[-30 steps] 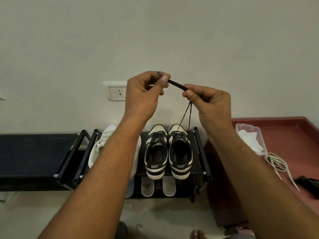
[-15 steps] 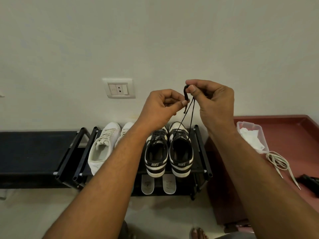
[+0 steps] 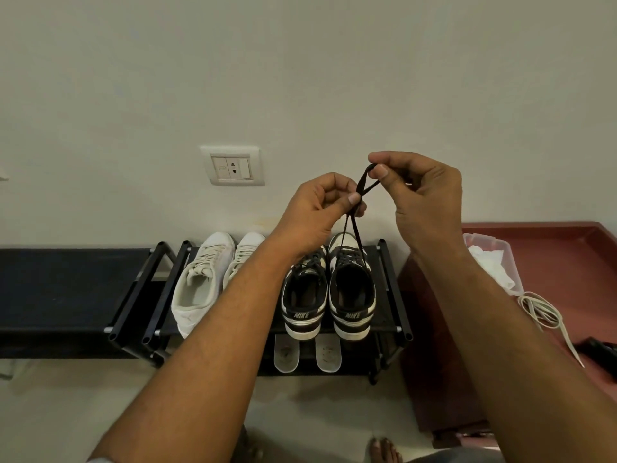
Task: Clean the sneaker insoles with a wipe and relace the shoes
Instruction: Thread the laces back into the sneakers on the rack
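A black lace rises in two strands from the right shoe of a black-and-white sneaker pair on the black shoe rack. My right hand pinches the folded top of the lace between thumb and forefinger. My left hand pinches both strands just below, where they cross. The left sneaker is partly behind my left forearm. Two pale insoles lie on the rack's lower shelf.
A white sneaker pair stands left on the rack. A dark bench lies further left. On the red surface at right are a clear tub with white wipes and loose white laces. A wall socket sits above.
Both hands have come lower and closer together. The lace, stretched straight between them before, is now folded into a loop, with my left hand below my right.
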Motion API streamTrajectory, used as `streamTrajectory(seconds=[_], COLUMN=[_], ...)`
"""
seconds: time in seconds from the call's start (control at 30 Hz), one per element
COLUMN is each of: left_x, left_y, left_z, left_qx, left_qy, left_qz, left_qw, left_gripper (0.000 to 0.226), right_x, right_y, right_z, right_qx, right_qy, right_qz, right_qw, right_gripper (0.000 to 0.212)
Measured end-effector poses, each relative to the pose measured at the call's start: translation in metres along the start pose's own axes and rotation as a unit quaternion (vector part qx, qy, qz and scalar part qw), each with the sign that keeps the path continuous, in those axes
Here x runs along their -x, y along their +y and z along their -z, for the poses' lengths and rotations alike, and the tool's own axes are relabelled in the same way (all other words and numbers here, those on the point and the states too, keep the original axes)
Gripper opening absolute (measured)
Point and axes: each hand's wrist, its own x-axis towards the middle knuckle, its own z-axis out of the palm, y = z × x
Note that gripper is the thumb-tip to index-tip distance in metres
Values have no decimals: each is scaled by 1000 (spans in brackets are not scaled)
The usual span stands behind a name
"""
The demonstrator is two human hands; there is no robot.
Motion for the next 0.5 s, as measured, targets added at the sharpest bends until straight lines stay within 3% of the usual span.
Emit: streamTrajectory(seconds=[0.2, 0.37, 0.5], left_x=[-4, -4, -6], left_y=[-11, -4, 4], left_z=[0, -1, -5], left_qx=[-83, -242, -295], left_qy=[78, 90, 86], left_qz=[-23, -36, -31], left_qw=[993, 965, 951], left_gripper=[11, 12, 12], right_x=[6, 19, 27], right_y=[24, 46, 55], right_z=[10, 7, -6], right_qx=[46, 78, 125], right_qy=[-3, -1, 19], right_qz=[-8, -26, -30], right_qw=[999, 997, 992], right_gripper=[20, 20, 17])
